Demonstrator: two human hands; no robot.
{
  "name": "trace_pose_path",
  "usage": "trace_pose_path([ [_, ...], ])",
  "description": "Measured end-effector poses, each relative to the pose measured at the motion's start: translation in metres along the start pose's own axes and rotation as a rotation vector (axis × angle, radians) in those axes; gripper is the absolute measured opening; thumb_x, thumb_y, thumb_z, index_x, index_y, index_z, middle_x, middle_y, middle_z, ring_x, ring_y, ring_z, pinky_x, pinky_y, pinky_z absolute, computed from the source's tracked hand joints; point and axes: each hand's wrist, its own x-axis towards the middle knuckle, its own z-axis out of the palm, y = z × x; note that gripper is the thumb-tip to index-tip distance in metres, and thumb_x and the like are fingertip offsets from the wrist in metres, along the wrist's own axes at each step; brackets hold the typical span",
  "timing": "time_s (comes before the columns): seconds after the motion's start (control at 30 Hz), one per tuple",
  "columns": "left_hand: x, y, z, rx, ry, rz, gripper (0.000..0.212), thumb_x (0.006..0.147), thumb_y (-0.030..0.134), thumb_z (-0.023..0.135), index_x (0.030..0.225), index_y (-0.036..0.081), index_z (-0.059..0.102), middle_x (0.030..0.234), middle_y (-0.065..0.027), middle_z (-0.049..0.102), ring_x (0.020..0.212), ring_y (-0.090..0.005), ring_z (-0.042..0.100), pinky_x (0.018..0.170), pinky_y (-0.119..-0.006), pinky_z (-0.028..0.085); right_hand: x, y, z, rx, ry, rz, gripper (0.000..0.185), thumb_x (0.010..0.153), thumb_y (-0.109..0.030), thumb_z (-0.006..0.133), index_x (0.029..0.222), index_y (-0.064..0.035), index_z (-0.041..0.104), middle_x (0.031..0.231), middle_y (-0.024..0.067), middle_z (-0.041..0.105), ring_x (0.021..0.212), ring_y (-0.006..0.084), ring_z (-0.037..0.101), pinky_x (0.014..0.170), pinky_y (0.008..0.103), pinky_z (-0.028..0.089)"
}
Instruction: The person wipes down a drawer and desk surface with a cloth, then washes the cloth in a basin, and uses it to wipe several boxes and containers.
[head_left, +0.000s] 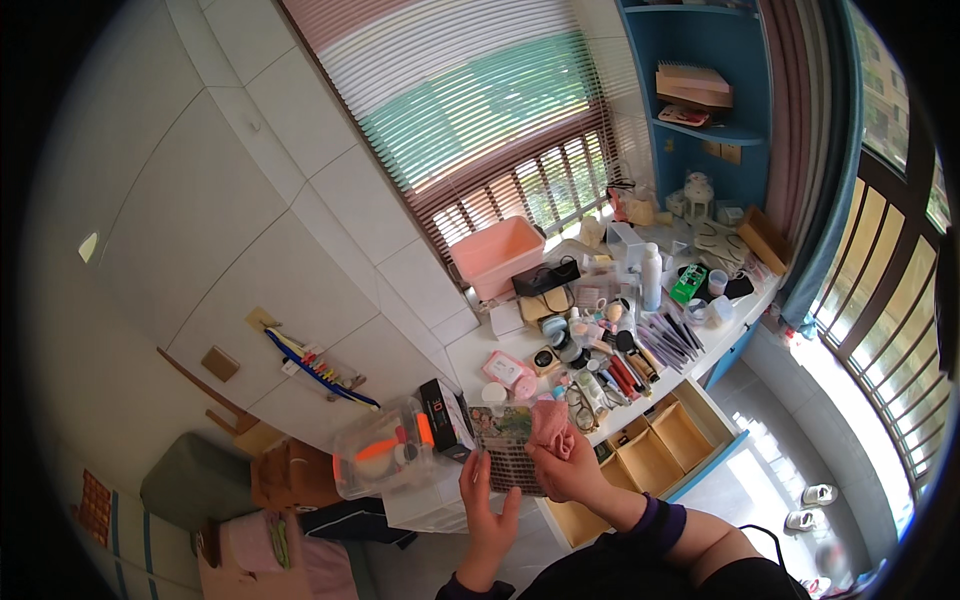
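Note:
A flat case with a floral picture at the top and rows of small dark pieces below is held in front of me. My left hand grips its left and lower edge. In my right hand is a crumpled pink cloth, pressed against the right side of the case. Just behind the hands, eyeglasses, a round white-lidded jar and a pink box lie on the white tabletop.
Cosmetics, purple-handled brushes and a white spray bottle crowd the tabletop. A pink bin stands by the window. An open drawer with tan compartments juts out below. Left are a black box and a clear plastic box.

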Motion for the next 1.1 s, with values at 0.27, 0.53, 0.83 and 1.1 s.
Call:
trace_pose_path([
  [0.27,0.003,0.007,0.011,-1.079,-0.059,-0.321,0.046,0.093,0.029,0.035,0.133,0.006,0.028,0.126,-0.0101,0.040,0.115,-0.0213,0.042,0.095,-0.033,0.035,-0.019,0.015,0.006,-0.391,-0.348,-0.076,0.041,0.078,-0.014,0.064,0.114,-0.0039,0.048,0.104,0.0105,0.055,0.096,0.0201,0.053,0.084,0.0306,0.041],
  [0.53,-0.001,0.017,0.011,-1.073,-0.098,-0.298,0.044,0.094,0.041,0.030,0.127,0.012,0.036,0.113,-0.0031,0.047,0.104,-0.0161,0.047,0.090,-0.031,0.039,-0.008,0.015,0.008,-0.779,-0.495,-0.490,0.047,0.079,-0.024,0.061,0.118,-0.0009,0.046,0.117,0.0217,0.045,0.109,0.0393,0.044,0.097,0.0410,0.033],
  [0.83,-0.029,-0.034,0.000,-1.388,-0.076,-0.671,0.046,0.092,0.044,0.034,0.128,0.015,0.033,0.125,-0.0025,0.042,0.113,-0.0166,0.043,0.096,-0.031,0.036,-0.022,0.015,0.018,-0.823,-0.745,-0.585,0.061,0.079,-0.026,0.059,0.128,0.0006,0.034,0.127,0.0229,0.039,0.119,0.0403,0.036,0.102,0.0439,0.027],
  [1.1,-0.007,0.001,-0.004,-1.006,-0.117,-0.110,0.050,0.091,0.036,0.036,0.133,0.010,0.029,0.133,-0.0070,0.036,0.122,-0.0227,0.037,0.101,-0.038,0.031,-0.002,-0.005,0.027,-0.960,-0.627,-0.536,0.067,0.080,-0.026,0.057,0.134,-0.0006,0.025,0.133,0.0191,0.035,0.124,0.0399,0.031,0.103,0.0421,0.027],
])
